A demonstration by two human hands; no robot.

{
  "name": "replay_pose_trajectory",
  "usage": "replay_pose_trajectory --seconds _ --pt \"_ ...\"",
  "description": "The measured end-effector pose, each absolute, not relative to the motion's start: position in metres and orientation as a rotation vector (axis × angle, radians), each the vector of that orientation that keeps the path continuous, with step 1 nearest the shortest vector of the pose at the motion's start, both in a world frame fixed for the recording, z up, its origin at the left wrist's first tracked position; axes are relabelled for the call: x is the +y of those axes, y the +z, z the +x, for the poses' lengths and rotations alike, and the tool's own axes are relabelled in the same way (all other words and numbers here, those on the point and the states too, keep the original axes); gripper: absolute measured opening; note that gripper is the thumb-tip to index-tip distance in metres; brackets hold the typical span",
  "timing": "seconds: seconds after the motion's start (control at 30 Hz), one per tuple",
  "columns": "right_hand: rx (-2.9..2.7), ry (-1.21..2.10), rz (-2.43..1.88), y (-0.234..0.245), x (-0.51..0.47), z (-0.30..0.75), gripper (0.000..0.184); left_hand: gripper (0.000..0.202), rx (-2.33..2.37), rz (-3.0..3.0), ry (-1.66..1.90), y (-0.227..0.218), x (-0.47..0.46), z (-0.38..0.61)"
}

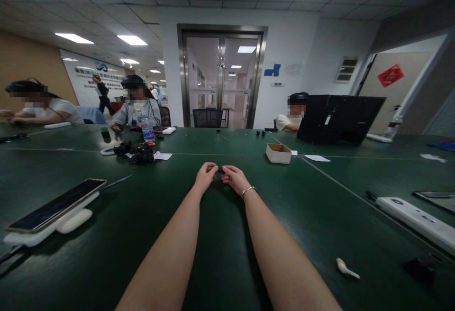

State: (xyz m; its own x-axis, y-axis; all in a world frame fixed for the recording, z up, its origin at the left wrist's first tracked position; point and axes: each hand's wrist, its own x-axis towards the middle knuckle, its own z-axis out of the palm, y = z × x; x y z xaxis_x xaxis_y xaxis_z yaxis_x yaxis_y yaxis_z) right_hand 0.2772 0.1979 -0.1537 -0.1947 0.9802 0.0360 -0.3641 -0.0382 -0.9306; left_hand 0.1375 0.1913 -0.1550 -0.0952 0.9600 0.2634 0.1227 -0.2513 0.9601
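Both arms stretch forward over the dark green table (227, 235). Between the fingertips of my two hands is a small black piece (221, 169), too small to make out its kind. My left hand (206, 176) pinches its left end with thumb and fingers. From the other side my right hand (233, 178) pinches the right end, and a silver bangle (249, 190) circles that wrist. Curled fingers partly cover the piece. It is held just above or at the tabletop; I cannot tell which.
An open cardboard box (278, 154) stands ahead right. Ahead left lie a heap of black parts (137, 152) and a water bottle (148, 130). A phone (59, 204) lies near left, a white earbud (346, 269) near right. Co-workers sit beyond, one behind a black monitor (339, 119).
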Motion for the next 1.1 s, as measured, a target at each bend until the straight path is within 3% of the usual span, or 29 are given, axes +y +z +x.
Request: replay_pose_trajectory --seconds 1.1 --pt "-1.071 1.505 -0.848 -0.1504 0.1947 0.2769 0.017 0.024 1.231 1.415 1.373 -0.1544 0.1903 0.139"
